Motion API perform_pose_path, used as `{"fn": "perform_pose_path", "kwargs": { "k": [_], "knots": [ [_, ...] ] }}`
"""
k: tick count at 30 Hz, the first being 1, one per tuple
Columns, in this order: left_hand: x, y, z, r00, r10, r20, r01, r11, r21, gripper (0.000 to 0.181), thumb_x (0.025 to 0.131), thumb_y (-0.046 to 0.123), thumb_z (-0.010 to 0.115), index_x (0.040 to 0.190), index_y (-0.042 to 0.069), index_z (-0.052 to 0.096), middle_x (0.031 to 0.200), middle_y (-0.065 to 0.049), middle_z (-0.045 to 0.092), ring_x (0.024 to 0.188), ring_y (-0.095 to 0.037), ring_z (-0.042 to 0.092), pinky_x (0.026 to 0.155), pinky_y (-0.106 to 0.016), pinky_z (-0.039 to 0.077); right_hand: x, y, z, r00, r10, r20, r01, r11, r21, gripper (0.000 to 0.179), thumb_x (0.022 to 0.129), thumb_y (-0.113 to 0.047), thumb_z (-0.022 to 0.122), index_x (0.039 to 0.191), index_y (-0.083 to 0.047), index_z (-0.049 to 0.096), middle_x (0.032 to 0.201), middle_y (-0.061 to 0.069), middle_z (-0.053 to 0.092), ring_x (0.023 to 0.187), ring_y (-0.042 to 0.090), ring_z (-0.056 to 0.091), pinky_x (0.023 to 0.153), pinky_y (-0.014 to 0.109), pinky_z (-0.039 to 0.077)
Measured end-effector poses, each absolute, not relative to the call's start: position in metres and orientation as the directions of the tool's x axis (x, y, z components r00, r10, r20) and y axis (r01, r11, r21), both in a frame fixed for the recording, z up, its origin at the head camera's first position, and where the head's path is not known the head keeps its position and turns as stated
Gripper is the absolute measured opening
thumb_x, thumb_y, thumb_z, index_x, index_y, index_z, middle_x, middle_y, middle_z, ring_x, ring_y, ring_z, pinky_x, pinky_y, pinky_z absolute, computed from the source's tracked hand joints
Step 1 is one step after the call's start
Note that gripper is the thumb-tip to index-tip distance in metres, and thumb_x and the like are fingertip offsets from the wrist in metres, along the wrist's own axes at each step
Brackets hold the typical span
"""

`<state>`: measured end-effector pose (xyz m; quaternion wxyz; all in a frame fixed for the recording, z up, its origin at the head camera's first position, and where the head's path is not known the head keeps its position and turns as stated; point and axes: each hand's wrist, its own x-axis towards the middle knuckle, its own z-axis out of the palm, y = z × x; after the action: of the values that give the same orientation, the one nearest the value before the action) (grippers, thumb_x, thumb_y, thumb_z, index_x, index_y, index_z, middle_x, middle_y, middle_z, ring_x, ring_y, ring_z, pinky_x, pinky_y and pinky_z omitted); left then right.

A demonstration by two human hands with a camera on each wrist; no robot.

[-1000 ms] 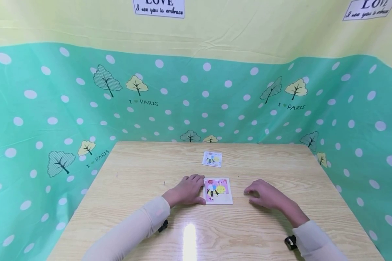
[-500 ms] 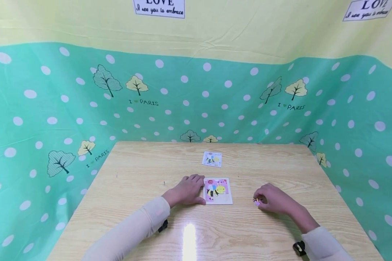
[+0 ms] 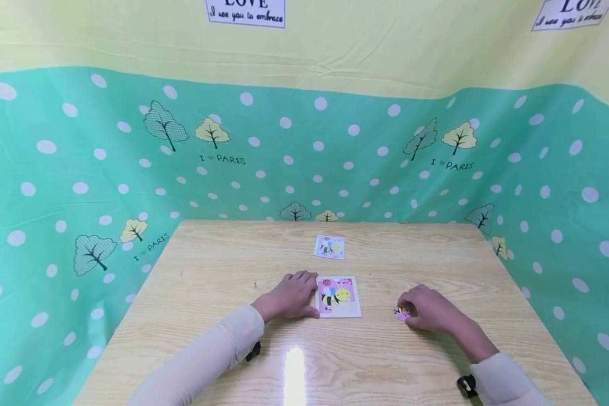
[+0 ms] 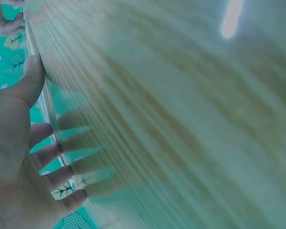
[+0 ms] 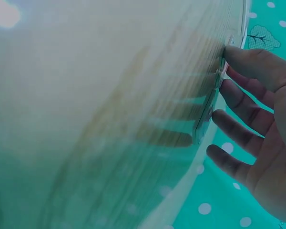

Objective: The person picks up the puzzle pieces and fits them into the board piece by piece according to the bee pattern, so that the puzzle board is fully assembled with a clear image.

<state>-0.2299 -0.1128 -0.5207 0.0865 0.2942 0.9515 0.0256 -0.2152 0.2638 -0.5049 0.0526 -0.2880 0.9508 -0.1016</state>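
Note:
A white-framed picture puzzle [image 3: 354,311] of a yellow bee on pink lies flat on the table, its lower part showing plain white. My left hand [image 3: 291,296] rests at its left edge, fingertips at the upper corner and thumb at the lower one. In the left wrist view the fingers [image 4: 50,179] are spread and loosely extended. To the right of the frame, my right hand [image 3: 426,309] pinches a small pink, yellow and black puzzle piece [image 3: 400,314] low over the table. The thumb [image 5: 248,59] and fingertips meet it in the right wrist view; the hand partly hides it.
A smaller card [image 3: 329,248] with the same bee picture lies behind the frame. The wooden table [image 3: 223,259] is bordered by a green and yellow patterned cloth [image 3: 264,146] at the back and sides. A light glares [image 3: 294,372] on the front surface.
My right hand has moved slightly right and toward me, away from the frame, and the pinched puzzle piece has come into sight. The left hand and the frame have stayed put.

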Motion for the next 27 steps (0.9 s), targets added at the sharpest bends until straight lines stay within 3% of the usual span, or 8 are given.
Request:
{"fn": "perform_pose_path", "kwargs": {
  "k": [5,15,27],
  "knots": [
    [-0.230,-0.113,-0.522,-0.809,0.571,-0.143,0.562,0.821,0.099,0.078,0.086,0.073,0.061,0.138,0.015,0.053,0.161,-0.010,0.041,0.147,-0.033,0.041,0.115,-0.054,0.041,-0.216,0.262,-0.507,-0.813,-0.582,-0.003,-0.571,0.799,-0.191,0.019,0.079,-0.021,0.085,0.095,-0.021,0.076,0.087,-0.014,0.067,0.085,0.007,0.055,0.075,0.034,0.051],
    [-0.231,-0.114,-0.521,-0.808,0.572,-0.143,0.564,0.821,0.095,0.079,0.086,0.073,0.061,0.139,0.015,0.053,0.161,-0.010,0.041,0.148,-0.033,0.041,0.115,-0.054,0.041,-0.219,0.255,-0.505,-0.812,-0.583,0.004,-0.568,0.789,-0.235,0.020,0.080,-0.023,0.085,0.097,-0.022,0.076,0.084,-0.016,0.063,0.082,0.004,0.052,0.072,0.029,0.049],
    [-0.231,-0.114,-0.522,-0.809,0.569,-0.147,0.560,0.823,0.098,0.080,0.086,0.074,0.060,0.140,0.015,0.052,0.162,-0.010,0.040,0.148,-0.033,0.040,0.116,-0.055,0.040,-0.229,0.225,-0.499,-0.788,-0.616,-0.003,-0.598,0.766,-0.238,0.022,0.081,-0.026,0.084,0.101,-0.022,0.077,0.090,-0.013,0.069,0.088,0.007,0.057,0.080,0.034,0.053]
  ]
}}
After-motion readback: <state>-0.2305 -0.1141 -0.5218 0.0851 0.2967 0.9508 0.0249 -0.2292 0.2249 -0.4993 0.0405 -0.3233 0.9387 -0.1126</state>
